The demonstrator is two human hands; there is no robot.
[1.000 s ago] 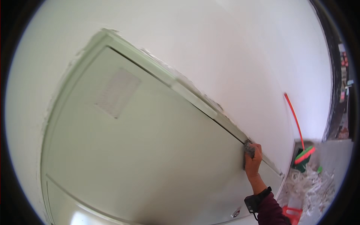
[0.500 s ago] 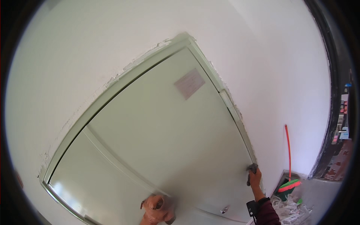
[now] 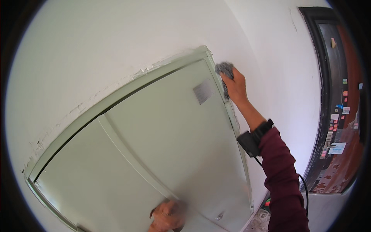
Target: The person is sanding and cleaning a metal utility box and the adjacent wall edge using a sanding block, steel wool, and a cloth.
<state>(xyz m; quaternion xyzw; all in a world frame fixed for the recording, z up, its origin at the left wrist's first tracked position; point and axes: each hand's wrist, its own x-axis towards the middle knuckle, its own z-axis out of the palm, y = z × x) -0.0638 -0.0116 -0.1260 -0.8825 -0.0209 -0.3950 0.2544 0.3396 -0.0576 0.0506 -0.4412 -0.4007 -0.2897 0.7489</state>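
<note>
A pale green metal double door [image 3: 174, 127] in a matching frame [image 3: 135, 83] is set in the white wall, tilted in my view. My right hand [image 3: 236, 85] is closed around a crumpled grey rag [image 3: 225, 70], which lies against the upper part of the frame's right side. Low on the door, by the lower end of the raised strip [image 3: 131, 154] between the leaves, is my left hand [image 3: 168, 217]. Its fingers look bent but blur into a dark reflection, so I cannot make out their grip. A grey label [image 3: 204, 91] is stuck near the door's top right corner.
Rough, flaking plaster [image 3: 143, 72] edges the frame. At the right stands a dark-framed brown door [image 3: 340, 154] covered with small stickers. A black cable [image 3: 306, 193] hangs beside my right sleeve. Crumpled clear plastic [image 3: 262, 221] lies on the floor at the lower right.
My right hand has moved up along the frame's right side, from its lower part to near the top corner, still with the rag. My left hand stays low on the door.
</note>
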